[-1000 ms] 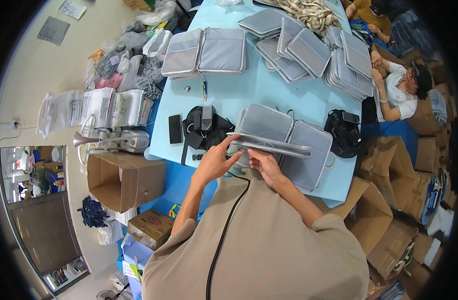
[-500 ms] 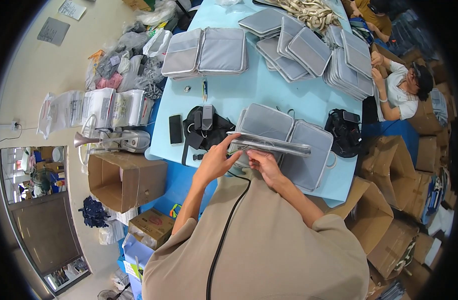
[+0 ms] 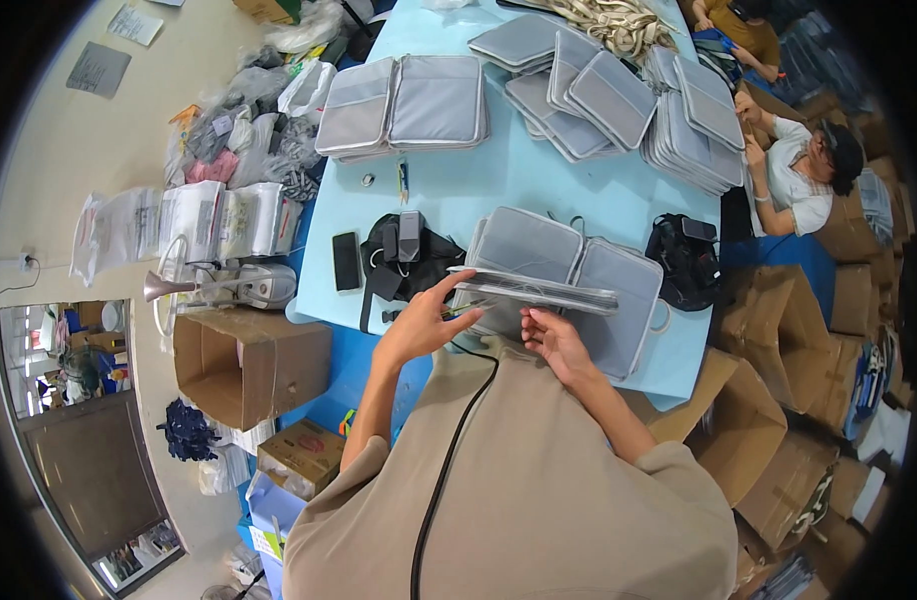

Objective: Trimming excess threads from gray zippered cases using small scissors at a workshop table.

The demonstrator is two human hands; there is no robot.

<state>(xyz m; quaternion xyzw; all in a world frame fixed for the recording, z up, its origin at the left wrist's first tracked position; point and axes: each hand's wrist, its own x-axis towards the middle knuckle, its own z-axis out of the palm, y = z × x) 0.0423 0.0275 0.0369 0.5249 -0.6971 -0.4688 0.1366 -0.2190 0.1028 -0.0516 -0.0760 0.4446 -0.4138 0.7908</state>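
A thin grey fabric case [image 3: 544, 290] is held up nearly edge-on, long side toward me. My left hand [image 3: 424, 322] grips its left end, forefinger on the upper edge and thumb below. Just beneath the case is my right hand [image 3: 556, 342], its thumb and fingertips pinched together; whatever is between them is too small to make out. Behind and under the held case, an open grey case [image 3: 611, 310] lies spread on the table, with a small loop at its right side. Fine pale threads seem to show near the held case's edge.
Grey cases stand in an open stack [image 3: 439, 100] and in leaning piles [image 3: 694, 140] on the blue table [image 3: 519, 180]. A phone [image 3: 347, 262], a black bag [image 3: 424, 255] and another black bag [image 3: 682, 262] lie nearby. Cardboard boxes [image 3: 729, 430] flank the right; a co-worker [image 3: 799, 175] sits beyond.
My right hand has moved to the right and slightly down, away from the case's near edge. My left hand keeps its hold at the left end. The whole view has shifted slightly.
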